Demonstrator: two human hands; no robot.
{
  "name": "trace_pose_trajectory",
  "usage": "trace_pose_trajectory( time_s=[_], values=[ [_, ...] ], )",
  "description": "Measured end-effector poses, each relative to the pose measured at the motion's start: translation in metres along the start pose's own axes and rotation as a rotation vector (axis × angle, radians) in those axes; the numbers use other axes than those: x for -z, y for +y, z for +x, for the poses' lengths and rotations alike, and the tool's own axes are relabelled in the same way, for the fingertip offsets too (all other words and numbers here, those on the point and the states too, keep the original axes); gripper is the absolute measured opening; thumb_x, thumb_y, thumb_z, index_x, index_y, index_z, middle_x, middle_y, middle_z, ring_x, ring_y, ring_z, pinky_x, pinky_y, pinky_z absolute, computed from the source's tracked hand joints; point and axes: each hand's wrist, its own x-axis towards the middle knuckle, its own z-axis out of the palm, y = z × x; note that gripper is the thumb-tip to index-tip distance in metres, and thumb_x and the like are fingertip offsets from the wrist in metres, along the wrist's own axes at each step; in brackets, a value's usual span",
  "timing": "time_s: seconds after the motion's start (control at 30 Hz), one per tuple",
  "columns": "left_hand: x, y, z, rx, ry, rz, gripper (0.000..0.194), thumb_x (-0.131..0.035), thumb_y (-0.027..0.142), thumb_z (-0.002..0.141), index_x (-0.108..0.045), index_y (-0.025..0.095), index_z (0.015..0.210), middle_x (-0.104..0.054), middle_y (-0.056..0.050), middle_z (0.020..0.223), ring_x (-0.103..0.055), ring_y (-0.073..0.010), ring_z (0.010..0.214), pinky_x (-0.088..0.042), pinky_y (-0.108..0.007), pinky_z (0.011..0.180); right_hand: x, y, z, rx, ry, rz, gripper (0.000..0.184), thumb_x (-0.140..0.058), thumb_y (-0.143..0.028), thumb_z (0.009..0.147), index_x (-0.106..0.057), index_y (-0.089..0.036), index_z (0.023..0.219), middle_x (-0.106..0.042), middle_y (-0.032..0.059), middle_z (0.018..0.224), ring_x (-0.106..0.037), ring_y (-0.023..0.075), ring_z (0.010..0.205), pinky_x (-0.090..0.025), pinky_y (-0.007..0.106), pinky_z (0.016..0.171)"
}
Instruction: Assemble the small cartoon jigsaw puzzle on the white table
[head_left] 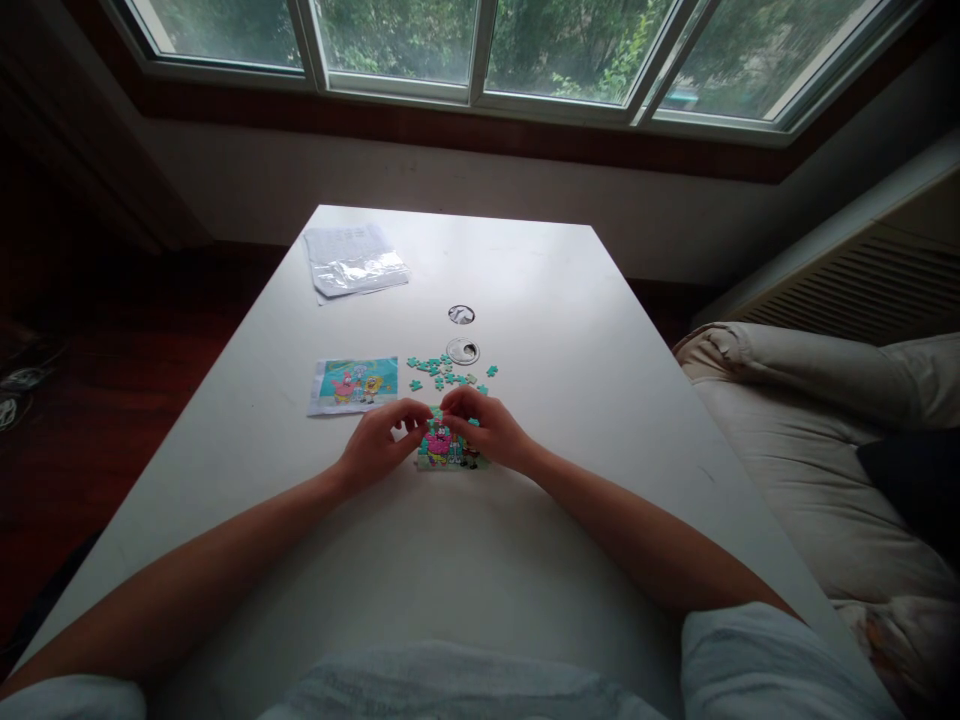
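A partly assembled jigsaw puzzle [441, 450] with cartoon figures lies on the white table in front of me. My left hand [386, 438] is at its upper left, thumb and forefinger pinched at the top edge. My right hand [484, 428] covers the puzzle's upper right, its fingertips also pinched close to the left ones. A small green puzzle piece shows between the two sets of fingertips. Just beyond my hands lie several loose turquoise puzzle pieces [450, 378]. To the left is a reference picture [360, 383] showing the same cartoon figures.
Two round, shiny items, a nearer disc [463, 351] and a farther one [461, 314], lie past the loose pieces. Papers with a clear plastic sleeve [356, 262] rest at the table's far left. A pale padded seat [780, 440] stands along the right side, below a window wall.
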Motion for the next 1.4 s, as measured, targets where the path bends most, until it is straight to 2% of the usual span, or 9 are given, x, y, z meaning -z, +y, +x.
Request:
trace_pose_trajectory(
  time_s=[0.2, 0.53, 0.63, 0.73, 0.83, 0.9, 0.97, 1.1, 1.4],
  values=[
    [0.001, -0.004, 0.000, 0.004, 0.010, -0.022, 0.006, -0.061, 0.023, 0.091, -0.066, 0.021, 0.091, -0.068, 0.000, 0.084, -0.059, -0.0129, 0.076, -0.049, -0.025, 0.072, 0.007, -0.003, -0.001, -0.017, -0.053, -0.094, 0.021, -0.067, -0.039, 0.091, -0.068, -0.018, 0.090, -0.064, 0.0003, 0.078, -0.051, 0.0118, 0.069, -0.042, 0.025, 0.064],
    [0.000, -0.005, -0.003, -0.004, -0.049, -0.002, 0.009, -0.062, 0.026, 0.092, -0.069, 0.022, 0.096, -0.071, -0.001, 0.086, -0.062, -0.0138, 0.078, -0.047, -0.022, 0.063, 0.011, -0.007, 0.000, -0.038, -0.057, -0.072, 0.024, -0.069, -0.042, 0.088, -0.069, -0.018, 0.087, -0.063, -0.0001, 0.074, -0.052, 0.0122, 0.069, -0.042, 0.025, 0.064],
    [0.001, 0.001, -0.005, -0.144, -0.105, 0.095, 0.013, -0.056, 0.025, 0.097, -0.069, 0.022, 0.098, -0.073, -0.004, 0.093, -0.065, -0.0164, 0.085, -0.052, -0.028, 0.073, 0.020, -0.007, 0.001, -0.060, -0.006, -0.028, 0.027, -0.070, -0.045, 0.087, -0.068, -0.018, 0.087, -0.063, 0.0005, 0.075, -0.052, 0.0130, 0.069, -0.043, 0.026, 0.065],
    [-0.001, 0.008, -0.009, -0.353, -0.268, 0.229, 0.017, -0.053, 0.024, 0.098, -0.068, 0.023, 0.107, -0.072, -0.007, 0.113, -0.064, -0.0215, 0.104, -0.052, -0.038, 0.094, 0.036, -0.010, 0.001, -0.125, 0.005, -0.020, 0.028, -0.070, -0.045, 0.086, -0.067, -0.017, 0.086, -0.062, 0.0002, 0.074, -0.051, 0.0126, 0.067, -0.041, 0.026, 0.062],
    [-0.006, 0.013, -0.013, -0.495, -0.411, 0.353, 0.026, -0.056, 0.027, 0.097, -0.065, 0.025, 0.121, -0.064, -0.008, 0.136, -0.056, -0.0268, 0.124, -0.045, -0.046, 0.108, 0.054, -0.016, -0.004, -0.239, -0.149, -0.137, 0.024, -0.070, -0.040, 0.084, -0.068, -0.017, 0.083, -0.057, -0.0020, 0.067, -0.048, 0.0116, 0.063, -0.037, 0.025, 0.057],
    [-0.008, 0.014, -0.015, -0.541, -0.459, 0.404, 0.033, -0.057, 0.030, 0.096, -0.061, 0.026, 0.129, -0.058, -0.008, 0.145, -0.051, -0.0284, 0.132, -0.041, -0.049, 0.114, 0.062, -0.020, -0.012, -0.288, -0.265, -0.247, 0.019, -0.068, -0.036, 0.083, -0.070, -0.017, 0.083, -0.058, -0.0024, 0.066, -0.047, 0.0113, 0.062, -0.036, 0.024, 0.056],
    [-0.010, 0.015, -0.016, -0.560, -0.477, 0.424, 0.037, -0.058, 0.032, 0.097, -0.059, 0.027, 0.133, -0.055, -0.008, 0.148, -0.049, -0.0284, 0.135, -0.038, -0.050, 0.117, 0.067, -0.022, -0.023, -0.312, -0.338, -0.309, 0.016, -0.067, -0.033, 0.083, -0.072, -0.017, 0.084, -0.060, -0.0021, 0.067, -0.048, 0.0114, 0.062, -0.035, 0.023, 0.056],
    [-0.012, 0.015, -0.017, -0.569, -0.470, 0.435, 0.040, -0.058, 0.033, 0.097, -0.058, 0.027, 0.136, -0.055, -0.009, 0.147, -0.049, -0.0282, 0.135, -0.037, -0.050, 0.118, 0.067, -0.021, -0.041, -0.338, -0.365, -0.352, 0.017, -0.065, -0.033, 0.084, -0.074, -0.018, 0.085, -0.062, -0.0019, 0.068, -0.050, 0.0117, 0.062, -0.034, 0.023, 0.056],
    [-0.019, 0.029, -0.030, -0.492, -0.479, 0.605, 0.045, -0.058, 0.033, 0.097, -0.054, 0.021, 0.140, -0.046, -0.010, 0.156, -0.040, -0.0334, 0.143, -0.032, -0.053, 0.119, 0.056, -0.012, -0.054, -0.165, -0.214, -0.599, 0.011, -0.062, -0.025, 0.086, -0.070, -0.020, 0.082, -0.058, -0.0025, 0.068, -0.046, 0.0107, 0.061, -0.029, 0.024, 0.058]
  ],
)
